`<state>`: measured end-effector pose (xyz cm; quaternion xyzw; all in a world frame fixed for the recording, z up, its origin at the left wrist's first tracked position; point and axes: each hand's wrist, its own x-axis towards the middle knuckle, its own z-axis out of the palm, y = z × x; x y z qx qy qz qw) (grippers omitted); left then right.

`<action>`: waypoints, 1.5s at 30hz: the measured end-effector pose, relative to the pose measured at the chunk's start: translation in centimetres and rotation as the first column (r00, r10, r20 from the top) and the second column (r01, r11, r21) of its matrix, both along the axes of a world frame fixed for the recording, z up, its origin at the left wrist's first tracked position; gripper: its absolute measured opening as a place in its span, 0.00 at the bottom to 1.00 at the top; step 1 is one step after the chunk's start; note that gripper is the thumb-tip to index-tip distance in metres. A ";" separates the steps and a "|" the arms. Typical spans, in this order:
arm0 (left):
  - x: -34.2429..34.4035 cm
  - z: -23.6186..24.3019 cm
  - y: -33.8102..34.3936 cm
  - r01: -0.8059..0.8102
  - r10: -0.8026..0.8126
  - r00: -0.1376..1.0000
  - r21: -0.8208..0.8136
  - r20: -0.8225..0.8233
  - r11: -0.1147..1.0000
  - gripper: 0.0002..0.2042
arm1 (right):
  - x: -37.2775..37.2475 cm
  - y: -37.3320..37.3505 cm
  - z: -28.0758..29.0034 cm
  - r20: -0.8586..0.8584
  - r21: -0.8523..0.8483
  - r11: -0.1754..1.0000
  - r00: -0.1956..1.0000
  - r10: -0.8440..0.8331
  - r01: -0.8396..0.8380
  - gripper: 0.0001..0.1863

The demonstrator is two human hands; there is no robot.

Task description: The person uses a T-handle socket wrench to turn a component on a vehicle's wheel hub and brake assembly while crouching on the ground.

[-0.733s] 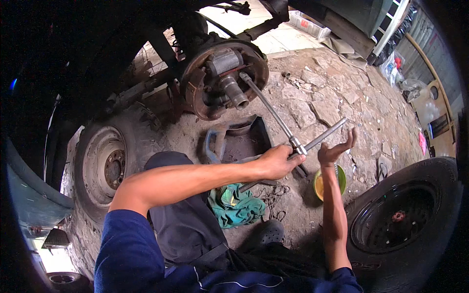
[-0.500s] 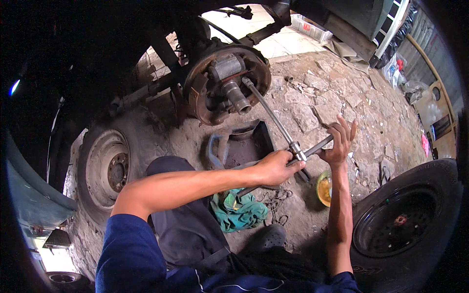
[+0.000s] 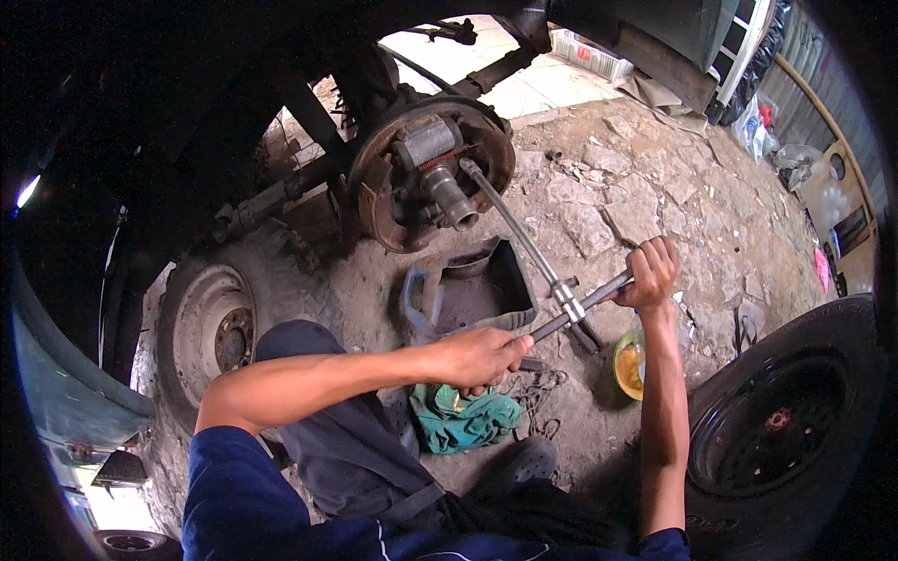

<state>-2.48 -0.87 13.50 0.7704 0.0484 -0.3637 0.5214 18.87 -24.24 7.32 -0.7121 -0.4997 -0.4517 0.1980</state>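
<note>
Both my hands grip the sliding T-handle wrench (image 3: 568,301), one on each side of its crossbar. My left hand (image 3: 484,358) is wrapped round the lower left end of the bar. Closed in a fist, my right hand (image 3: 651,271) holds the upper right end. From the crossbar's sliding head, a long steel extension (image 3: 514,222) runs up to the rusty drum-brake backing plate (image 3: 383,217). Its socket end meets the plate beside the wheel cylinder housing (image 3: 422,142). A bare axle spindle (image 3: 450,198) sticks out from the plate's middle; the fastener under the socket is hidden.
A dark cut-open container (image 3: 485,290) sits below the brake, with a green cloth (image 3: 465,418) nearer me. By my right forearm stands a bowl of amber liquid (image 3: 630,366). One wheel (image 3: 217,324) lies at left, and a black-rimmed tyre (image 3: 781,411) at right. Broken stone paves the ground.
My left hand has slid from the wrench's head down to the bar's left end. My right hand's fingers, raised before, are now closed round the other end.
</note>
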 end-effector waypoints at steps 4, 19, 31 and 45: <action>0.2 5.5 -1.5 -0.026 0.023 0.995 0.034 0.098 0.999 0.28 | -0.2 -0.3 -7.5 -0.296 0.134 0.987 0.954 -0.040 0.083 0.33; 12.3 8.8 -8.3 -0.126 -0.364 0.639 0.559 0.678 0.820 0.33 | -16.1 9.4 -14.6 -0.710 0.590 0.641 -0.062 0.701 0.492 0.33; 19.7 -4.3 -14.1 -0.307 -0.510 0.340 0.606 0.790 0.734 0.22 | -21.3 11.5 1.3 0.076 0.536 0.491 -0.618 0.782 0.687 0.20; 6.2 -4.4 -3.2 0.090 -0.197 0.930 0.327 0.312 0.941 0.28 | -23.0 11.8 -3.2 -0.314 0.612 0.686 -0.675 0.667 0.394 0.15</action>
